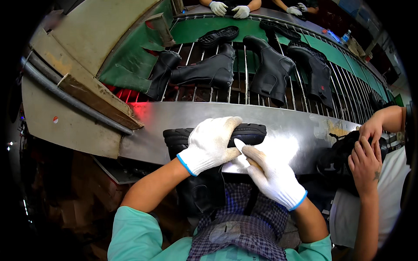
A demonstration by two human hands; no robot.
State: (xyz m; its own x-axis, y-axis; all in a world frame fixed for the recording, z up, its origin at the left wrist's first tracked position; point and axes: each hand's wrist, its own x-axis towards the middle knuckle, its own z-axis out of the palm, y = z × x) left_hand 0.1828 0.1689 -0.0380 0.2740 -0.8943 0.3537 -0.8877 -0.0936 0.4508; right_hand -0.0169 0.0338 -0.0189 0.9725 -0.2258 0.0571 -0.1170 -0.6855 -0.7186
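A black boot lies on its side at the front edge of the metal ledge, its thick treaded sole facing away from me and its shaft hanging down toward my lap. My left hand, in a white knit glove with a blue cuff, is closed over the forefoot and sole. In my right hand, gloved alike, is a small tool with a pale, rounded, blade-like tip and a tan handle mostly hidden by the fingers. That tip points at the seam where the upper meets the sole, close beside my left fingers.
Beyond the ledge, several black boots rest on a metal-rod conveyor. A machine housing with a green flap stands at left. At right a co-worker's bare hands handle dark footwear; gloved hands of others show across the line.
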